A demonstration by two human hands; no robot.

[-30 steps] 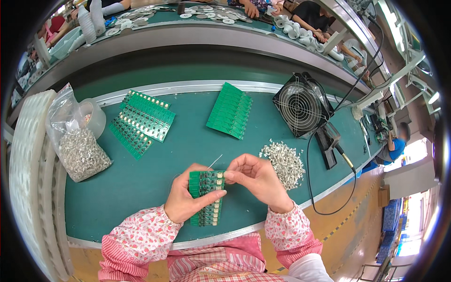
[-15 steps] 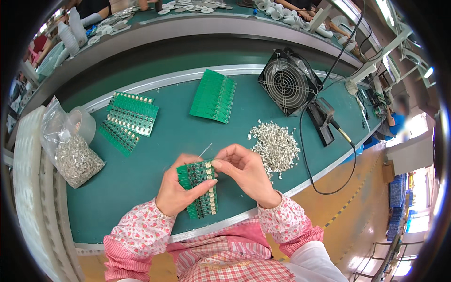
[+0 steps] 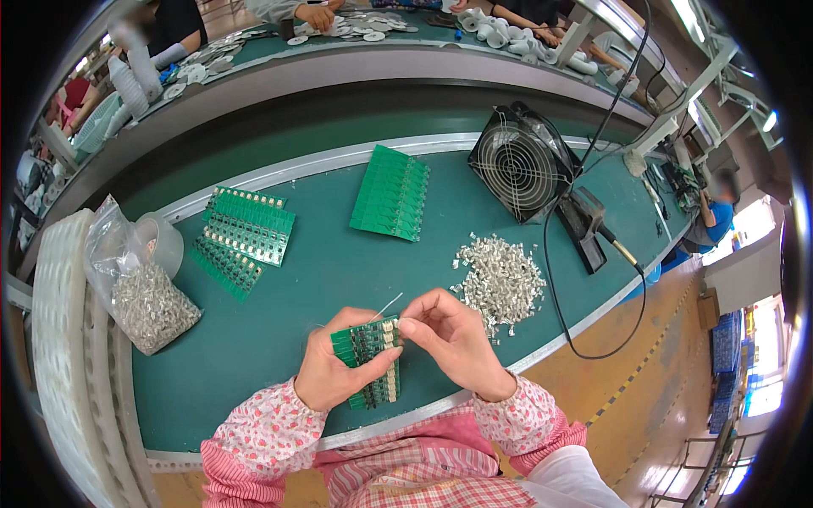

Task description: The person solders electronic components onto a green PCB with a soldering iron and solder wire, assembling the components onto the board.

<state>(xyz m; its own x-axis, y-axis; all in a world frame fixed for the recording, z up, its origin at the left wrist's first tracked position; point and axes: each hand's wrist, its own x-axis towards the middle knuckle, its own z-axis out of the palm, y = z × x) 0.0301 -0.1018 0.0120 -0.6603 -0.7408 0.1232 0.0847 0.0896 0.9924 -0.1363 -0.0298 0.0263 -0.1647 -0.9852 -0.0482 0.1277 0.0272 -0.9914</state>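
Note:
My left hand (image 3: pixel 332 366) is closed round a green circuit board panel (image 3: pixel 366 342), thumb across its face. Dark components and a row of small white connectors (image 3: pixel 390 383) run along the panel's right side. At its upper right corner the thumb and forefinger of my right hand (image 3: pixel 455 340) are pinched together beside the end connector; what lies between them is hidden. A thin silvery wire (image 3: pixel 390 305) sticks up behind the panel, near my left fingers. Just beyond my right hand lies a heap of loose white connectors (image 3: pixel 500 284) on the green bench top.
Bare green panels (image 3: pixel 389 193) lie farther back, with fitted panels (image 3: pixel 250 227) to their left. A bag of connectors (image 3: pixel 152 309) stands by a translucent cup (image 3: pixel 161 241) at far left. A black fan (image 3: pixel 518 161) and a soldering iron (image 3: pixel 625 247) with trailing cable are right.
The bench and both hands appear a little lower and farther right in the picture. My left hand keeps the panel; my right fingers stay pinched at its upper corner.

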